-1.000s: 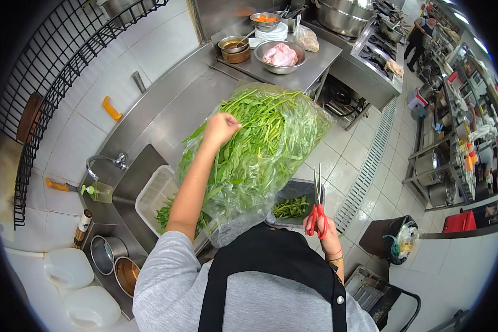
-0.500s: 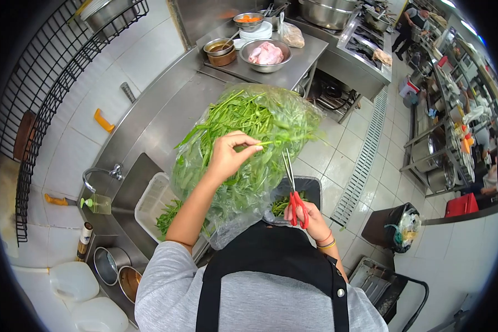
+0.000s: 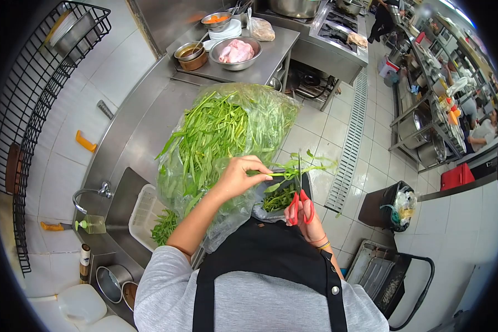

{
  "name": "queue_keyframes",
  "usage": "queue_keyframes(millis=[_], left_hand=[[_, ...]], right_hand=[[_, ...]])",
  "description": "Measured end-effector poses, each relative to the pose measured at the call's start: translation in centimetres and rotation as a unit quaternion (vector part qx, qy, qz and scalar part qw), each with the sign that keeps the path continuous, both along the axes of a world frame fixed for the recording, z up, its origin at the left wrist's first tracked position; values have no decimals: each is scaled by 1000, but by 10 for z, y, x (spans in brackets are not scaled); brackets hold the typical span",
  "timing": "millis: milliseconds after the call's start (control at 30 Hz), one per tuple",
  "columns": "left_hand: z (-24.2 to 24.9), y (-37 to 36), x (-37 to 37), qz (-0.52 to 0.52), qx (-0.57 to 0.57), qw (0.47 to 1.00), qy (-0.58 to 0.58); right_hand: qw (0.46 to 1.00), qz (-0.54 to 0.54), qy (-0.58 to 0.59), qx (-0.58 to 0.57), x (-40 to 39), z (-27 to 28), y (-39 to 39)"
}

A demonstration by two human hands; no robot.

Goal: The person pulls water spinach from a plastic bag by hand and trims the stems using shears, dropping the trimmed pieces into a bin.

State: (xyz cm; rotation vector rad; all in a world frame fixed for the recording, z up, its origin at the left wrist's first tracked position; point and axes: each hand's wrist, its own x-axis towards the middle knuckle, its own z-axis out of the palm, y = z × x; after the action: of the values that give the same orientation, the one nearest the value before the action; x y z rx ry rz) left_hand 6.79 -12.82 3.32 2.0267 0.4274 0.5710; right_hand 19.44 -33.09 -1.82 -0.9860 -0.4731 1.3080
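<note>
1. Left hand [image 3: 239, 176]: fingers pinched shut on a green stem [image 3: 293, 169], held level out to the right, in front of the bag.
2. Right hand [image 3: 304, 218]: fingers through the red handles of the scissors [image 3: 299, 191]. Blades point up and far, meeting the stem at about its middle. Whether the blades are parted or closed is too thin to make out.
3. Stem's leafy end spreads right of the blades; the part inside the left fingers is hidden.
4. Clear plastic bag of greens [image 3: 221, 135] stands just left of the hands. Its lower end is hidden behind the left forearm and the black apron.
5. Dark bin [image 3: 310, 185] below the hands holds cut greens [image 3: 276, 199]; its near side is covered by the right hand and apron.
6. White basket [image 3: 144, 216] in the sink at left, greens partly hidden by the arm.
7. Far end of the steel table [image 3: 149, 124]: metal bowl of raw meat [image 3: 235, 52].
8. Far right: other people, small and blurred.
</note>
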Motion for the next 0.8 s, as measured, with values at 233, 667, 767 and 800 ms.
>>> queue_keyframes(millis=[233, 667, 767, 800], left_hand=[[-26, -23, 12, 17, 21, 998, 49], [-4, -9, -98, 120, -228, 966, 21], [7, 6, -182, 102, -207, 964, 134], [7, 11, -206, 90, -218, 946, 224]], right_hand=[[997, -10, -21, -73, 8, -33, -28], [982, -12, -81, -169, 14, -52, -35], [981, -26, -92, -167, 19, -52, -31], [978, -30, -106, -177, 20, -50, -30]])
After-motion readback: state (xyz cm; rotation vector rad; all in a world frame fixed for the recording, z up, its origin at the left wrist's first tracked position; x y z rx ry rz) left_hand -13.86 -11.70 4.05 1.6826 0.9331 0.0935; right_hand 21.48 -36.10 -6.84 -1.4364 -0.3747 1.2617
